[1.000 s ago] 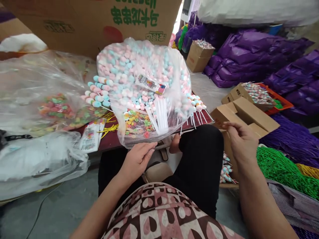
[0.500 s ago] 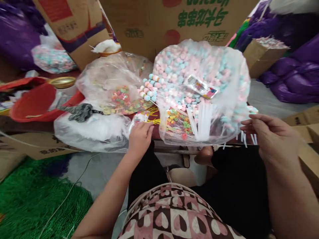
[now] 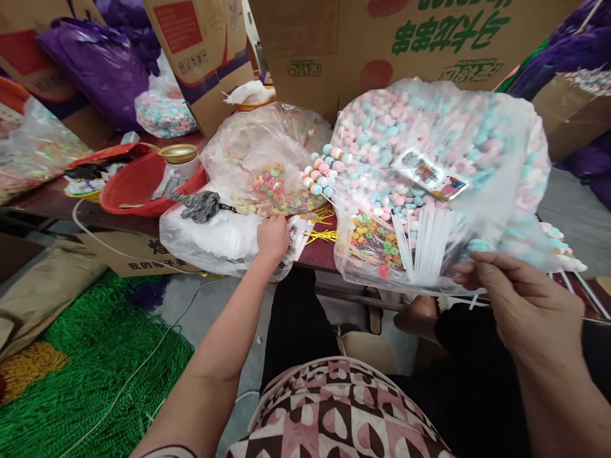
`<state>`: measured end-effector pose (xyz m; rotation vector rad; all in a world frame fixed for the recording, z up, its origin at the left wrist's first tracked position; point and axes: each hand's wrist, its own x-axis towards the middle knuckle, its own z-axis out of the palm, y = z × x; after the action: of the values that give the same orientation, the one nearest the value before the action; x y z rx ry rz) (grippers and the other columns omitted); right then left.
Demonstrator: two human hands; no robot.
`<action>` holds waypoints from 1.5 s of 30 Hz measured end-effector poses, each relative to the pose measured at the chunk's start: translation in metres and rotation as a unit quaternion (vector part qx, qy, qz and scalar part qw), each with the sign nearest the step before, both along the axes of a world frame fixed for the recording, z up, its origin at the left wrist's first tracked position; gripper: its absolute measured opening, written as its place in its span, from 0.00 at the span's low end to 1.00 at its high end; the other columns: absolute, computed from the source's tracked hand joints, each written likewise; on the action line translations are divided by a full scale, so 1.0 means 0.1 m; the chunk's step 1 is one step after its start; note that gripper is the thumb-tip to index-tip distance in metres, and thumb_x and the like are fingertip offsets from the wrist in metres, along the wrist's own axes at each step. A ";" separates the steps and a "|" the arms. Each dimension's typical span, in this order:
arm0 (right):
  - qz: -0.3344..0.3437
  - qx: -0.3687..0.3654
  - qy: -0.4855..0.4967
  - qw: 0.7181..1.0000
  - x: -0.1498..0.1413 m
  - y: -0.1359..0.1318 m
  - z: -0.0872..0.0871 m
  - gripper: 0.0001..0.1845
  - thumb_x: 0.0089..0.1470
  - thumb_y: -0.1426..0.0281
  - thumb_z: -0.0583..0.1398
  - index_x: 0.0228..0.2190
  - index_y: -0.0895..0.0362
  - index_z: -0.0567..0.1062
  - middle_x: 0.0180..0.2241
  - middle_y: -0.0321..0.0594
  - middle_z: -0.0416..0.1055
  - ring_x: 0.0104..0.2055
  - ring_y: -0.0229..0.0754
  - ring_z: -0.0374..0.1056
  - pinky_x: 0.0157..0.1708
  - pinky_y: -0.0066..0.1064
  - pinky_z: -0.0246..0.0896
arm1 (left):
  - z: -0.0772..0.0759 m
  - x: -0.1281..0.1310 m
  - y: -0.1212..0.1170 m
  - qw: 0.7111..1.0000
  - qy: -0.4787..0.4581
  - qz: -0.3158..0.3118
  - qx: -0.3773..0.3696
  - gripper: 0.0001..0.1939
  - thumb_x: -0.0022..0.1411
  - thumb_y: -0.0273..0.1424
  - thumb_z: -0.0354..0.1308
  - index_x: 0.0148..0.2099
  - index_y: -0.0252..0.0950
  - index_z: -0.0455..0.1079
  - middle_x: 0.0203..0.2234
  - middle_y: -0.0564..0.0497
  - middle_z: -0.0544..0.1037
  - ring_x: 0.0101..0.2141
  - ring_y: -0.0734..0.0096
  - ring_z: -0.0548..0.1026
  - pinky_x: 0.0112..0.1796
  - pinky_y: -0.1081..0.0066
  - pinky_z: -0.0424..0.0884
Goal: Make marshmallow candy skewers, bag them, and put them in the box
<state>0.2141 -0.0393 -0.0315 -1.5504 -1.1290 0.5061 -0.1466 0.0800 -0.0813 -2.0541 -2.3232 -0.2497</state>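
My left hand (image 3: 273, 242) is closed with its fingers pointing down over a clear bag of white items (image 3: 224, 236). Small printed packets (image 3: 301, 230) lie right beside it; the fingertips are hidden, so I cannot tell what they grip. My right hand (image 3: 529, 292) hovers at the table's front edge, fingers loosely apart, with nothing visible in them. In front of it lies a large clear bag of pink, blue and white balls (image 3: 377, 127). White sticks (image 3: 432, 245) and colourful rings (image 3: 375, 242) lie at the front of that bag.
Strung ball skewers (image 3: 324, 168) sit between the bags, near yellow twist ties (image 3: 322, 235). More skewers (image 3: 563, 245) lie on the right. A red basket (image 3: 128, 191) and a grey cloth (image 3: 200, 207) are on the left. A large carton (image 3: 334, 38) stands behind; green cord (image 3: 105, 343) covers the floor.
The view has swung left, so the table contents appear further right. My left hand has moved left, over the bag of white items. My right hand has shifted left relative to the ball bag.
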 end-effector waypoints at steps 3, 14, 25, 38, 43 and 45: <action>0.036 -0.030 -0.020 0.999 -0.11 -0.02 -0.03 0.11 0.51 0.59 0.65 0.37 0.47 0.81 0.32 0.43 0.79 0.31 0.48 0.76 0.40 0.48 0.73 | 0.11 0.00 -0.04 1.000 0.000 -0.006 0.009 0.15 0.69 0.30 0.46 0.46 0.32 0.73 0.44 0.38 0.78 0.47 0.54 0.73 0.45 0.60 0.64; 0.254 -0.184 0.192 0.930 -0.66 0.36 0.00 0.22 0.44 0.49 0.66 0.28 0.56 0.81 0.26 0.42 0.78 0.26 0.43 0.73 0.23 0.32 0.69 | 0.39 0.90 -0.80 0.895 -0.156 -0.402 0.113 0.15 0.71 0.32 0.45 0.45 0.37 0.74 0.34 0.46 0.76 0.38 0.65 0.74 0.41 0.67 0.68; 0.232 -0.140 0.238 0.933 -0.59 0.22 -0.10 0.19 0.41 0.58 0.71 0.36 0.52 0.80 0.31 0.36 0.77 0.31 0.38 0.72 0.34 0.32 0.70 | 0.39 0.97 -0.83 0.812 -0.514 -0.252 -0.113 0.09 0.60 0.34 0.59 0.41 0.37 0.77 0.37 0.50 0.81 0.38 0.68 0.75 0.42 0.69 0.69; 0.204 -0.129 0.223 0.944 -0.65 0.06 -0.28 0.16 0.47 0.55 0.68 0.30 0.54 0.78 0.24 0.32 0.71 0.25 0.35 0.64 0.26 0.27 0.61 | 0.40 1.10 -0.88 0.830 -0.474 -0.262 -0.131 0.18 0.65 0.41 0.51 0.26 0.36 0.65 0.21 0.56 0.66 0.25 0.75 0.62 0.29 0.73 0.58; 0.253 -0.123 0.255 0.925 -0.62 0.04 -0.24 0.26 0.44 0.61 0.71 0.47 0.51 0.76 0.32 0.33 0.73 0.29 0.34 0.66 0.30 0.27 0.65 | 0.37 1.09 -0.88 0.771 -0.546 -0.276 -0.178 0.13 0.60 0.41 0.58 0.32 0.35 0.70 0.28 0.54 0.72 0.31 0.73 0.67 0.35 0.73 0.62; 0.222 -0.103 0.257 0.935 -0.61 0.04 -0.23 0.23 0.44 0.61 0.70 0.44 0.51 0.77 0.27 0.31 0.71 0.26 0.33 0.64 0.28 0.26 0.65 | 0.34 1.07 -0.87 0.737 -0.577 -0.276 -0.218 0.12 0.56 0.39 0.62 0.33 0.35 0.71 0.29 0.54 0.73 0.32 0.73 0.68 0.36 0.73 0.62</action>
<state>0.1527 -0.0353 -0.0543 -1.2183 -1.0261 1.2910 -0.0396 -0.0072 -0.0473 -3.5228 -2.1378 -1.5241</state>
